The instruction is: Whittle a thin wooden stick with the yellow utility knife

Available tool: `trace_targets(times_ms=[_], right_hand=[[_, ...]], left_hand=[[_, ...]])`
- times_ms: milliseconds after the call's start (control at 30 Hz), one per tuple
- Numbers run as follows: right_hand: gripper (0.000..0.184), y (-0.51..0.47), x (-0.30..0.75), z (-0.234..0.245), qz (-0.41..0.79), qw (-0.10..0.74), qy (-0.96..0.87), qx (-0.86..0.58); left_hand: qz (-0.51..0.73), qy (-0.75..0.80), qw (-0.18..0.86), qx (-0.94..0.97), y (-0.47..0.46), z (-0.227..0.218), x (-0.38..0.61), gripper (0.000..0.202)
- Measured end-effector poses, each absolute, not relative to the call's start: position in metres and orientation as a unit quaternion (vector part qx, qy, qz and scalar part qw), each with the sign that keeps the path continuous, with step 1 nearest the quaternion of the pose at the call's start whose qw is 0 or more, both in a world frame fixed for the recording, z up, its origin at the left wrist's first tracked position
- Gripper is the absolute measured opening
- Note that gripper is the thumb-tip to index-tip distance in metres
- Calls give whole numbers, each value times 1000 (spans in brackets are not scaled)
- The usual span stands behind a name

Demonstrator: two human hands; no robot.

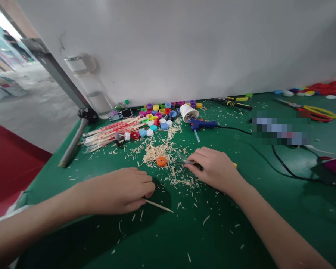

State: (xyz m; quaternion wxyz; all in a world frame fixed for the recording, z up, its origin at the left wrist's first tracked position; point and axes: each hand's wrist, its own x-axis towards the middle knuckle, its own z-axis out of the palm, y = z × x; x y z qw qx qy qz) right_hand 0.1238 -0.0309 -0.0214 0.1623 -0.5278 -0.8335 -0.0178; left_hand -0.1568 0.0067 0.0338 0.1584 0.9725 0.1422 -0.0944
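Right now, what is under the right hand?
The right hand grips a grey-tipped tool; yellow shows beyond the hand's right edge. The palm covers the middle, so its full shape cannot be told.

1. Looks like a craft workshop, this!
2. Glue gun (204, 124), pliers (236, 104) and scissors (315, 109) all out on the green tabletop (226, 231)!
3. Wood shavings (154, 153) scattered about, bottle caps (167, 111) in a colourful cluster!
4. And beyond it, bare grey floor (47, 91).

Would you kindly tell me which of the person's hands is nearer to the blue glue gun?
Right. The right hand is on the near side of the blue glue gun; the left hand is farther off to the left.
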Motion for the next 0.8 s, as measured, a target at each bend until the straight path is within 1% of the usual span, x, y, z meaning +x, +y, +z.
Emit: trace_targets(times_ms=[67, 133, 267, 333, 400, 467, 567, 667, 800], right_hand=[[26, -31, 124, -22, -19, 159, -835, -526], [26, -31, 124, -22, -18, 156, -837, -524], [25, -32, 123, -22, -16, 149, -840, -522], [25, -32, 123, -21, -16, 147, -839, -523], [25, -32, 123, -20, -16, 151, -839, -523], [25, -32, 124, -20, -15, 161, -836, -525], [24, -32, 126, -19, -17, 184, -824, -535], [22, -33, 129, -18, -15, 210, -814, -542], [21, -33, 129, -15, -13, 230, -811, -538]], left_hand=[[-107, 147, 161, 970, 7, 35, -158, 1], [-126, 155, 162, 966, 6, 35, -158, 1], [-149, 156, 164, 963, 4, 34, -157, 11], [-149, 164, 173, 960, 4, 36, -155, 11], [-150, 191, 205, 948, 6, 40, -154, 9], [-151, 228, 276, 921, 11, 43, -153, 9], [-91, 244, 420, 869, 22, 40, -154, 10], [23, 261, 553, 791, 33, 25, -154, 3], [173, 289, 697, 633, 43, 4, -151, 13]])
